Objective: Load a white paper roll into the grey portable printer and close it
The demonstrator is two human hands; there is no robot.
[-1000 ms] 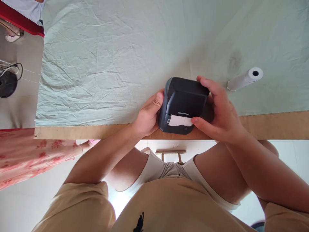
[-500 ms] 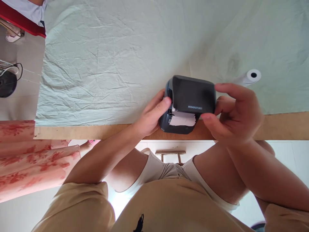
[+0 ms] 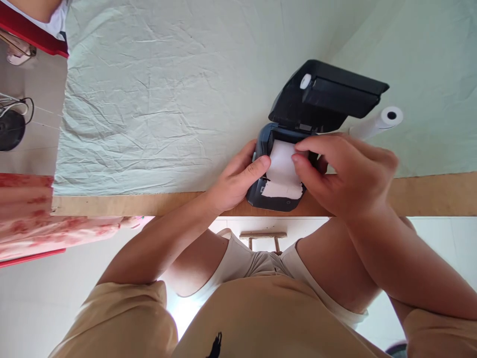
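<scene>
A dark label printer [image 3: 276, 203] sits at the table's front edge with its lid [image 3: 328, 94] swung up and back. Inside lies a white paper roll [image 3: 283, 161], its torn end hanging out over the front. My left hand [image 3: 238, 174] grips the printer's left side, thumb on the rim. With thumb and forefinger, my right hand [image 3: 346, 174] pinches at the right edge of the roll; its other fingers are curled and partly hidden. Just beyond that hand, a second white paper roll [image 3: 391, 116] lies on the cloth.
A pale green cloth [image 3: 167, 99] covers the table, with a bare wooden edge [image 3: 130, 203] along the front. To the left are a red-flowered pink fabric [image 3: 26, 214] and a black round object with cables [image 3: 13, 129]. Part of another person [image 3: 37, 7] shows at the top left.
The printer's lid has gone from closed to raised, exposing the roll inside. My right hand has moved left from the lid to the roll. My left hand stays on the printer.
</scene>
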